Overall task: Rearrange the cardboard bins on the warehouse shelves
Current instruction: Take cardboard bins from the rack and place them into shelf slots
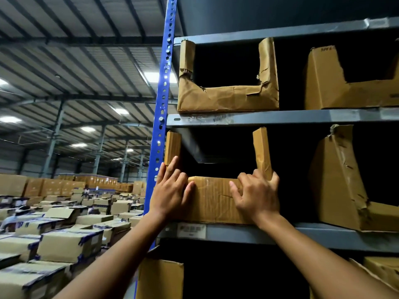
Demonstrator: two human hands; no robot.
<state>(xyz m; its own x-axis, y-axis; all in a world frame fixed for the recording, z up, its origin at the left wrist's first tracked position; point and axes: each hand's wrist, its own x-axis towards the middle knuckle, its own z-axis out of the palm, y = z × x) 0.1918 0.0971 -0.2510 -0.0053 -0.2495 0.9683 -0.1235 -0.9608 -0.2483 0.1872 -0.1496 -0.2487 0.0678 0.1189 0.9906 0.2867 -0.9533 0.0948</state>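
Note:
A brown cardboard bin (212,199) with a cut-out front stands at the left end of the middle shelf (323,235). My left hand (170,190) lies flat with straight fingers against the bin's front left corner. My right hand (255,194) grips the bin's front wall at the foot of its right upright, fingers curled over the cut edge. A second, crumpled bin (343,186) stands to the right on the same shelf. On the shelf above (302,117) sit a torn bin (226,98) at the left and another bin (345,87) at the right.
A blue perforated upright (160,117) borders the rack on the left. More bins (160,279) sit on the lowest shelf. Beyond the rack, the warehouse floor holds several taped cartons (69,242), and a person (13,216) sits among them at far left.

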